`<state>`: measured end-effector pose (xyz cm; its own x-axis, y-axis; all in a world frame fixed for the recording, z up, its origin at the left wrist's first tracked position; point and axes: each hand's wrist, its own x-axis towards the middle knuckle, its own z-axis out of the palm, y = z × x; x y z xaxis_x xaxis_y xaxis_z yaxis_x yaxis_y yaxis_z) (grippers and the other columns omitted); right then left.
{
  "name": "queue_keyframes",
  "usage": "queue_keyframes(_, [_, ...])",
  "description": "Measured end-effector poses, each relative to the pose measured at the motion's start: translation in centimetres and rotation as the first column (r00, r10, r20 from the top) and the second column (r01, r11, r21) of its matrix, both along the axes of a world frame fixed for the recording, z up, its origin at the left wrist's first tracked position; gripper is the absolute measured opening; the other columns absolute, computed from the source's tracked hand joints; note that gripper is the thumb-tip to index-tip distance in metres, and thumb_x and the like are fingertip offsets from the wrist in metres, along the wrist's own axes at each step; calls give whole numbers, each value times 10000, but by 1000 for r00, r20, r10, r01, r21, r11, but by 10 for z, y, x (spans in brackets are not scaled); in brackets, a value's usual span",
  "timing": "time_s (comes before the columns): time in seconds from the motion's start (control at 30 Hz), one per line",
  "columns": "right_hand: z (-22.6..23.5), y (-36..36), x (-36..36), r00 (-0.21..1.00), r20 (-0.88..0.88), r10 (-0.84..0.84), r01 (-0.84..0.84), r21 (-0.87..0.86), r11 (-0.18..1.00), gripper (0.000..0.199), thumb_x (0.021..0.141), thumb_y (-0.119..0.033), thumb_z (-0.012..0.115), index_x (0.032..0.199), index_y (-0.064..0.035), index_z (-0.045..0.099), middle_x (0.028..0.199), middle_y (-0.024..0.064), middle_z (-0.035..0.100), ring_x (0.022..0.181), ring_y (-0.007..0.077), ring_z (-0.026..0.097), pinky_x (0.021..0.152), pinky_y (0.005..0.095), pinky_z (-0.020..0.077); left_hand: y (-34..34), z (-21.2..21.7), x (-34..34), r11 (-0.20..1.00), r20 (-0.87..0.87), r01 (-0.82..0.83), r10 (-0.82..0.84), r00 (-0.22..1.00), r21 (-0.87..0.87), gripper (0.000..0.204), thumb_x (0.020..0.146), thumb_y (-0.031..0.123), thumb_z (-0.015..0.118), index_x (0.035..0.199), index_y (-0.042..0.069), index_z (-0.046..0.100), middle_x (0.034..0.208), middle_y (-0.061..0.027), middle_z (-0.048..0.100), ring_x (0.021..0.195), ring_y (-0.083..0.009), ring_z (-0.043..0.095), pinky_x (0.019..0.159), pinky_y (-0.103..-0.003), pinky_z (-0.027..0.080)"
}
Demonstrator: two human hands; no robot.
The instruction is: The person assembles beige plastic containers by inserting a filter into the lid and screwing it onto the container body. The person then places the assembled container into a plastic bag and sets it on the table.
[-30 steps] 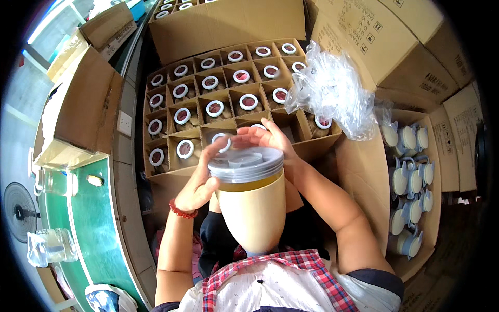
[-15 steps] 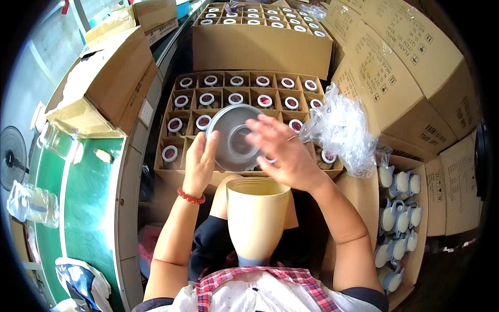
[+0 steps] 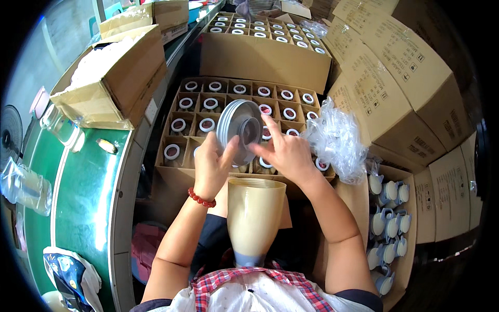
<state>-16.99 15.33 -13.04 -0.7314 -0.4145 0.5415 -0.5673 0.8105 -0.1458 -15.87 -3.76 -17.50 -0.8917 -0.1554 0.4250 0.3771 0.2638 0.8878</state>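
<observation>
My left hand (image 3: pixel 209 164) pinches tipped grey lid (image 3: pixel 225 124), twelve o'clock from cream canister (image 3: pixel 255 213). Right hand (image 3: pixel 289 154), fingers spread, at lid's four o'clock; can't tell if touching. If I pinch loosely, lid could drop; bump could tip canister.

Green table (image 3: pixel 83 203) at left, clear jar (image 3: pixel 61 126) and open cardboard box (image 3: pixel 136 78) on it, fan (image 3: pixel 10 130) beyond, stacked brown cartons (image 3: pixel 387 80) at right
</observation>
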Motion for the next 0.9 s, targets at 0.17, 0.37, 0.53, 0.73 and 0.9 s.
queue_keyframes(0.17, [1, 1, 8, 972, -62, 227, -223, 69, 972, 837, 733, -328, 769, 1422, -98, 354, 1297, 127, 512, 1126, 293, 559, 865, 391, 507, -3, 0, 0, 999, 18, 14, -15, 1000, 47, 347, 880, 241, 694, 761, -18, 495, 592, -115, 535, 511, -130, 450, 473, -298, 391])
queue_keyframes(0.37, [-6, 10, 0, 957, -129, 259, -259, 12, 966, 841, 753, -359, 759, 1426, -81, 339, 1324, 140, 497, 1161, 300, 539, 874, 392, 505, -4, -9, -2, 997, 4, 72, -72, 997, -14, 297, 917, 220, 650, 782, 8, 490, 646, -14, 558, 508, -42, 505, 406, -215, 408])
queue_keyframes(0.53, [-13, 10, -9, 994, 103, 48, -44, -42, 998, 711, 849, -456, 649, 1392, -73, 398, 796, 134, 621, 685, 309, 629, 592, 395, 513, 7, -16, -6, 997, 20, 51, -50, 999, -60, 372, 851, 274, 699, 751, -23, 498, 578, -145, 514, 531, -163, 483, 501, -347, 400])
queue_keyframes(0.73, [-58, 51, -33, 973, 226, 45, 40, -355, 934, 285, 849, -298, 685, 1023, -75, 649, 751, 116, 679, 677, 242, 677, 606, 355, 529, -10, -30, -20, 852, 164, 79, -189, 968, 517, 189, 990, 203, 481, 1007, 19, 523, 865, -78, 638, 584, -109, 588, 462, -238, 509])
queue_keyframes(0.9, [-183, 99, -45, 905, 418, -73, -30, 236, 971, 310, 740, -321, 719, 1010, -171, 696, 1276, 114, 554, 1186, 304, 477, 921, 466, 366, -10, -68, -41, 388, 321, -171, -367, 873, 906, 317, 1000, 309, 400, 1110, 43, 535, 928, -98, 644, 691, -196, 623, 478, -311, 500])
